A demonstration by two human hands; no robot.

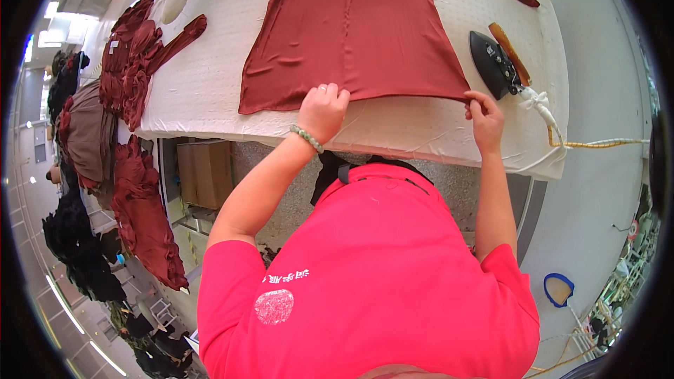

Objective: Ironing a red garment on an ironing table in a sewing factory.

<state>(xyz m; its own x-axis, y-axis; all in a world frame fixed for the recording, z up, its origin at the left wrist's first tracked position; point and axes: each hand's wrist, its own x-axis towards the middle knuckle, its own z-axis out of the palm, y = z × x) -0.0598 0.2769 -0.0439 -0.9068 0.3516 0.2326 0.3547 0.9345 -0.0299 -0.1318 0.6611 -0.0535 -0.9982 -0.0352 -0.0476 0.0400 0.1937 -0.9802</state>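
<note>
A dark red long-sleeved shirt (365, 35) lies spread out on the padded white ironing table (189, 91), its hem toward me and its sleeves reaching out to both sides. My left hand (324, 111) is closed on the hem near the middle, with a beaded bracelet at the wrist. At the hem's right corner, my right hand (484, 118) pinches the fabric between thumb and fingers. To the right of the shirt a black iron (491, 63) with a brown handle rests on the table, a white-wrapped cord at its back end.
More dark red garments (126, 63) are heaped at the table's left end, and others hang beside it. A cardboard box (203, 174) stands under the table. The iron's hose (604, 144) runs off to the right. A blue-rimmed oval object (559, 290) is at the lower right.
</note>
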